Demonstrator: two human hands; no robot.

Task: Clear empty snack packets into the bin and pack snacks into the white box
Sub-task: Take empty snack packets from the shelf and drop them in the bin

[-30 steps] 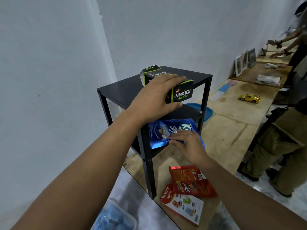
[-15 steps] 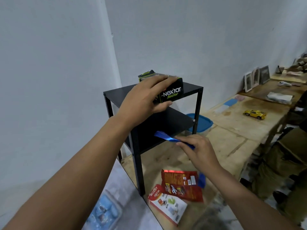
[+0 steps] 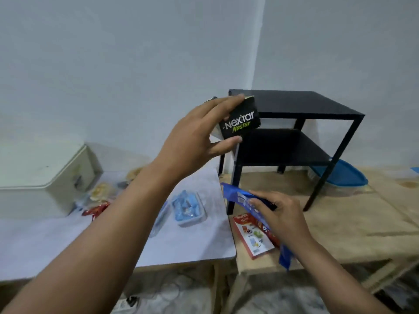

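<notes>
My left hand [image 3: 199, 137] grips a black Nextar Nastar snack box [image 3: 241, 122] in the air, left of the black two-shelf stand [image 3: 301, 105]. My right hand [image 3: 277, 214] holds a flat blue snack packet [image 3: 235, 196] edge-on above the wooden table [image 3: 351, 223]; the packet's lower end pokes out under my wrist. Beneath it lies a red and white Astor packet [image 3: 254, 236]. A white box [image 3: 43, 177] stands at the far left on the pale blue table [image 3: 192, 243]. No bin is in view.
A clear tub of blue wrapped snacks [image 3: 188, 207] sits on the pale blue table, with red and yellow packets [image 3: 99, 200] beside the white box. A blue-lidded container [image 3: 344, 175] lies behind the stand. Cables lie on the floor below.
The Nextar box has come off the stand's top in my left hand, moving left. My right hand has drawn the blue packet off the lower shelf. The view has swung left, revealing the white box.
</notes>
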